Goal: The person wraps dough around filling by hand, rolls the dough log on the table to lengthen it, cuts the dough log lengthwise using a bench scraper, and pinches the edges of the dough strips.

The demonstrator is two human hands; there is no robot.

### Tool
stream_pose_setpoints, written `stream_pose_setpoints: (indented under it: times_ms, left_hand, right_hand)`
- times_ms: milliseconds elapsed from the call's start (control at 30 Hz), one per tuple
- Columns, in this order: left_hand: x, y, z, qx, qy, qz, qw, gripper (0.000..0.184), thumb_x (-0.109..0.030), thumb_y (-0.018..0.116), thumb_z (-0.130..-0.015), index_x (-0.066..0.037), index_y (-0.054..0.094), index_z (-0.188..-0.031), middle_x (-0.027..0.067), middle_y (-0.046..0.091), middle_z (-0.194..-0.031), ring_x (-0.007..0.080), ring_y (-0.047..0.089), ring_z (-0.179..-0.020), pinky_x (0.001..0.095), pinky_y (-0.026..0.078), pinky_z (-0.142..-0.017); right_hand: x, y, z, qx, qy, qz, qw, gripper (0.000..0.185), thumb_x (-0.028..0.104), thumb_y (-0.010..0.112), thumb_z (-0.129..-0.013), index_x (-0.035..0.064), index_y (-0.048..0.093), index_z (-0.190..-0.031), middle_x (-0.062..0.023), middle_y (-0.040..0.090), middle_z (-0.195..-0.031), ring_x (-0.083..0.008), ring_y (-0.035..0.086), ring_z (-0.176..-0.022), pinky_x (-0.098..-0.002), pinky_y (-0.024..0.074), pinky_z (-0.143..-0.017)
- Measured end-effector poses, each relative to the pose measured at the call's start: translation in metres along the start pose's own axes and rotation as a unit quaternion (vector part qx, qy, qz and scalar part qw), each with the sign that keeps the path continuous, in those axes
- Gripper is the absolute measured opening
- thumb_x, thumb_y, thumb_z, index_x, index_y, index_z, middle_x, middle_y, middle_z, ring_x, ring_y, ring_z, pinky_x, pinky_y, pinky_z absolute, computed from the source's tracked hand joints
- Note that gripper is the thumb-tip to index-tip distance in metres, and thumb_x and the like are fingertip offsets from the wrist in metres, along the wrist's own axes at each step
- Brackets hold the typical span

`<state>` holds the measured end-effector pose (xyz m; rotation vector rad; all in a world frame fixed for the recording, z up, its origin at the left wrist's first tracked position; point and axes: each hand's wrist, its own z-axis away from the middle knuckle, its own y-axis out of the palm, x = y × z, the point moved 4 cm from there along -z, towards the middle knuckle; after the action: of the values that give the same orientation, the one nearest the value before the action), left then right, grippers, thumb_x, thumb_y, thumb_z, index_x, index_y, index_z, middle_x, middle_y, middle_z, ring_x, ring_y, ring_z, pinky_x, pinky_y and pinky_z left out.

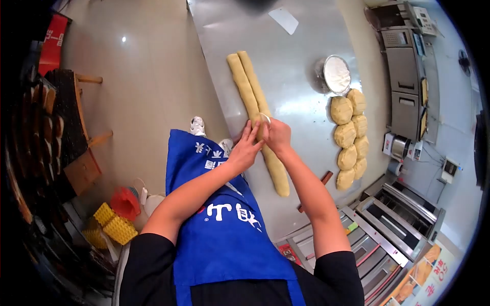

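Note:
Two long pale-yellow dough rolls lie side by side on the metal table: a longer roll [275, 171] running under my hands and a second roll [252, 76] along its upper right. My left hand [246, 147] rests on the longer roll with its fingers stretched out. Beside it, touching the dough, my right hand [277, 136] is closed around a thin white tool [264, 118], of which only a curved edge shows. The lower end of the longer roll sticks out below both hands.
The metal table [306, 30] bears a white flat scraper [284, 21], a bowl of white powder [337, 74], several round dough pieces [345, 134] in two columns and a brown stick [325, 178]. Trays on a rack [43, 127] stand at far left, yellow objects [120, 230] at lower left.

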<state>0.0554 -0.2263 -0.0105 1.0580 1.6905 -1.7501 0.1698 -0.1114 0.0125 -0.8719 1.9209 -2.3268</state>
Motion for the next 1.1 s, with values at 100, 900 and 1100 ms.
stream_pose_setpoints:
  times_ms: [100,900,1100]
  left_hand:
    - [0.0,0.001,0.001,-0.016,0.002,0.021,1.0,0.044,0.004,0.068,-0.089,-0.006,0.073,-0.131,0.0292,0.018,-0.179,0.0579,0.019,-0.162,0.0541,0.036,-0.129]
    - [-0.048,0.067,0.054,-0.058,-0.024,0.101,0.993,0.051,-0.006,0.072,-0.098,-0.021,0.07,-0.147,0.0204,0.016,-0.182,0.0566,0.015,-0.163,0.0586,0.036,-0.128]
    - [-0.053,0.074,0.056,-0.048,-0.023,0.061,0.997,0.047,-0.004,0.073,-0.099,-0.017,0.071,-0.144,0.0203,0.016,-0.182,0.0547,0.014,-0.164,0.0567,0.032,-0.131]
  right_hand:
    - [0.002,0.0,0.005,-0.036,-0.002,-0.001,0.999,0.023,0.021,0.069,-0.097,0.0045,0.069,-0.081,-0.0194,0.07,-0.071,-0.0417,0.07,-0.061,-0.0495,0.0571,-0.058]
    - [-0.031,-0.041,0.033,0.238,-0.034,0.12,0.963,0.028,0.023,0.069,-0.09,-0.0024,0.078,-0.082,-0.0298,0.075,-0.089,-0.0482,0.074,-0.084,-0.0554,0.0613,-0.079]
    - [-0.04,-0.024,0.058,0.121,-0.012,0.066,0.99,0.038,0.031,0.068,-0.093,-0.003,0.075,-0.08,-0.0281,0.072,-0.079,-0.0484,0.072,-0.078,-0.0572,0.0596,-0.075]
